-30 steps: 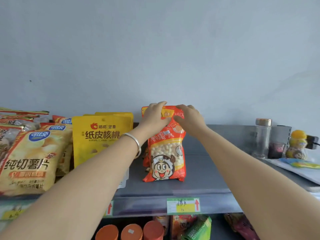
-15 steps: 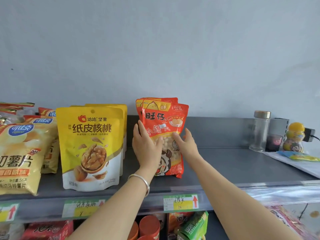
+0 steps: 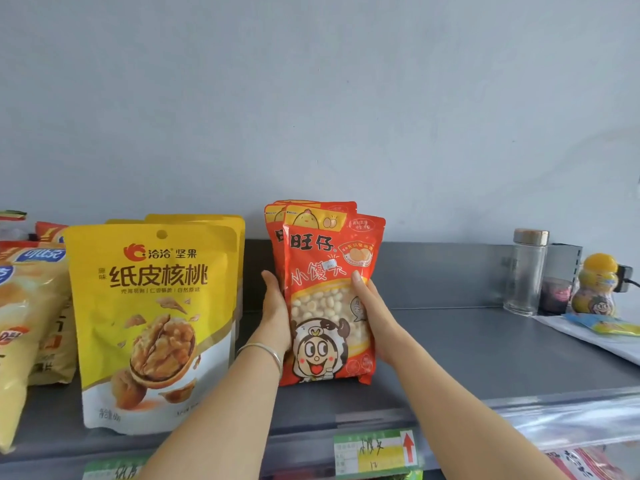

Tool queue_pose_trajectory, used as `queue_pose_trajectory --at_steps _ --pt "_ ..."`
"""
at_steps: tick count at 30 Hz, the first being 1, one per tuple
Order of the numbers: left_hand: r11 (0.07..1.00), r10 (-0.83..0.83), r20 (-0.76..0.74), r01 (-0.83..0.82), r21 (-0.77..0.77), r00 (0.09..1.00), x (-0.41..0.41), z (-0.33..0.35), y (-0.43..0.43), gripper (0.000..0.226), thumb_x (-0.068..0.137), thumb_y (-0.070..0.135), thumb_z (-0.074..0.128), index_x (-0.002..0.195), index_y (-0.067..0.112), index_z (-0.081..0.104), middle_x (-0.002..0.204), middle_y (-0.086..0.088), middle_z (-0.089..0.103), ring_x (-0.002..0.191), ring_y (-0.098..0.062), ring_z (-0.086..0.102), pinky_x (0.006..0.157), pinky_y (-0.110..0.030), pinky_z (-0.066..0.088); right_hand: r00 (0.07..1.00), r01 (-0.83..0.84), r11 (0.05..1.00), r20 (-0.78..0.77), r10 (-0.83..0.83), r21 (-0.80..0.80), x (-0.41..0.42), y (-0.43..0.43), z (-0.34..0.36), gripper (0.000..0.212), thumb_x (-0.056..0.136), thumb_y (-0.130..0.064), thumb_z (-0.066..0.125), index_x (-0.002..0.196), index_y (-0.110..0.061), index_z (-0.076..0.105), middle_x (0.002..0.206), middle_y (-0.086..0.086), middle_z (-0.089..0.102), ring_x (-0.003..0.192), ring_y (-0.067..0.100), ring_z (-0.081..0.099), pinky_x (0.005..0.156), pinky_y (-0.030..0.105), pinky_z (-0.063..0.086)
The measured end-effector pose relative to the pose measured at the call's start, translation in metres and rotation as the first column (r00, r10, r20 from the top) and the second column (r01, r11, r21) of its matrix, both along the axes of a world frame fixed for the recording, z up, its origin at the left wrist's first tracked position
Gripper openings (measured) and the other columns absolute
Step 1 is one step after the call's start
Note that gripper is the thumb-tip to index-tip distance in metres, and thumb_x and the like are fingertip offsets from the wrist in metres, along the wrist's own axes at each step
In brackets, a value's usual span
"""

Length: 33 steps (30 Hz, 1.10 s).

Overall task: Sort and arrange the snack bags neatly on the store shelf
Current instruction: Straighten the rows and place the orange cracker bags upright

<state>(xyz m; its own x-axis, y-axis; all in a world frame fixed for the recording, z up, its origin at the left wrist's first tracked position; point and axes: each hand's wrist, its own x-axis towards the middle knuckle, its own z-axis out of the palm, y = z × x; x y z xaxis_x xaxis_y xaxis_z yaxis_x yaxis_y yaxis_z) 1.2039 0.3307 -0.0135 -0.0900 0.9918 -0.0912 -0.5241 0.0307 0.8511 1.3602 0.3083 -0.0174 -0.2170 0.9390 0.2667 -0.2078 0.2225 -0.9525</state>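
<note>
Several red snack bags (image 3: 329, 258) with a cartoon face stand upright in a stack on the grey shelf (image 3: 485, 358), slightly fanned. My left hand (image 3: 275, 313) presses flat against the stack's left side, fingers straight up. My right hand (image 3: 375, 323) holds the front bag's right edge, thumb on the front and fingers hidden behind. To the left, a row of yellow walnut bags (image 3: 156, 306) stands upright, close to my left hand. Pale yellow chip bags (image 3: 24, 323) lean at the far left.
At the shelf's back right stand a glass jar (image 3: 528, 271) and a yellow-capped bottle (image 3: 595, 289), with a blue packet (image 3: 606, 327) on white paper beside them. A price tag (image 3: 375, 452) hangs on the shelf's front edge. More goods sit on the shelf below.
Both hands slid from the top of the red bags down to their sides. The view has moved closer, and the stack now stands squarer between my palms.
</note>
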Motion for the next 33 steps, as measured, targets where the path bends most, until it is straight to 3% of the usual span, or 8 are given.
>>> queue_pose_trajectory --at_steps 4,10,15,17,22,26,28,33 --pt "0.989 -0.144 0.046 0.142 0.047 0.988 0.001 0.003 0.003 0.080 0.086 0.073 0.012 0.101 0.012 0.063 0.108 -0.011 0.065 0.089 -0.033 0.061 0.078 -0.043 0.046 1.000 -0.019 0.999 -0.012 0.019 0.030 0.001 0.002 -0.003 0.064 0.077 -0.060 0.060 0.130 -0.025 0.047 0.119 0.002 0.069 0.106 0.022 0.067 0.097 0.046 0.050" --pt "0.961 -0.266 0.023 0.263 0.088 0.964 -0.002 -0.001 0.004 0.079 0.089 0.070 0.017 0.119 0.009 0.058 0.124 -0.020 0.059 0.111 -0.036 0.056 0.102 -0.048 0.038 0.998 0.055 0.997 0.000 -0.055 0.059 0.001 0.003 -0.005 0.073 0.069 -0.064 0.062 0.128 -0.023 0.049 0.117 -0.002 0.069 0.104 0.017 0.068 0.097 0.043 0.051" --pt "0.958 -0.277 0.055 0.271 0.096 0.959 0.002 0.004 -0.003 0.074 0.092 0.066 0.019 0.113 0.008 0.060 0.118 -0.020 0.062 0.098 -0.034 0.063 0.082 -0.046 0.047 0.992 0.122 0.988 0.024 -0.125 0.093 0.003 0.005 -0.008 0.068 0.071 -0.069 0.063 0.123 -0.026 0.055 0.115 -0.003 0.070 0.105 0.018 0.067 0.100 0.047 0.048" --pt "0.985 -0.170 0.087 0.167 0.049 0.981 0.002 0.005 -0.005 0.076 0.091 0.067 0.019 0.112 0.007 0.061 0.115 -0.022 0.064 0.100 -0.037 0.062 0.087 -0.050 0.046 0.984 0.168 0.980 0.046 -0.174 0.101 0.003 0.004 -0.010 0.068 0.068 -0.074 0.062 0.119 -0.029 0.058 0.114 -0.005 0.070 0.105 0.016 0.067 0.100 0.047 0.048" --pt "0.955 0.251 -0.140 -0.222 0.195 0.958 0.002 0.000 -0.023 0.057 0.096 0.056 0.024 0.132 0.019 0.048 0.121 -0.012 0.063 0.107 -0.030 0.061 0.100 -0.052 0.043 0.895 0.373 0.908 0.184 -0.406 0.189 0.003 -0.007 -0.007 0.077 0.066 -0.084 0.048 0.126 -0.035 0.052 0.119 -0.011 0.064 0.108 0.012 0.062 0.098 0.045 0.047" --pt "0.900 0.317 -0.389 -0.145 0.411 0.865 0.015 -0.005 -0.054 0.065 0.091 0.058 0.034 0.142 0.019 0.031 0.138 -0.008 0.049 0.125 -0.023 0.049 0.105 -0.050 0.039 0.801 0.475 0.830 0.246 -0.545 0.294 0.001 -0.014 -0.004 0.068 0.083 -0.071 0.046 0.139 -0.032 0.043 0.129 -0.009 0.051 0.111 0.010 0.053 0.089 0.035 0.042" --pt "0.902 0.317 -0.479 -0.104 0.420 0.819 0.020 -0.006 -0.063 0.072 0.091 0.052 0.042 0.149 0.021 0.013 0.147 -0.007 0.036 0.133 -0.023 0.038 0.110 -0.048 0.033 0.777 0.483 0.811 0.264 -0.571 0.330 0.001 -0.017 0.000 0.065 0.086 -0.067 0.045 0.141 -0.032 0.040 0.121 -0.010 0.049 0.104 0.008 0.050 0.083 0.034 0.040" --pt "0.928 0.262 -0.565 -0.043 0.370 0.782 0.023 -0.006 -0.077 0.083 0.089 0.022 0.062 0.150 0.019 0.005 0.133 0.002 0.047 0.123 -0.015 0.046 0.101 -0.032 0.037 0.751 0.412 0.814 0.353 -0.558 0.409 0.003 -0.027 -0.002 0.050 0.088 -0.055 0.052 0.131 -0.031 0.042 0.114 -0.006 0.055 0.101 0.016 0.057 0.078 0.037 0.046"
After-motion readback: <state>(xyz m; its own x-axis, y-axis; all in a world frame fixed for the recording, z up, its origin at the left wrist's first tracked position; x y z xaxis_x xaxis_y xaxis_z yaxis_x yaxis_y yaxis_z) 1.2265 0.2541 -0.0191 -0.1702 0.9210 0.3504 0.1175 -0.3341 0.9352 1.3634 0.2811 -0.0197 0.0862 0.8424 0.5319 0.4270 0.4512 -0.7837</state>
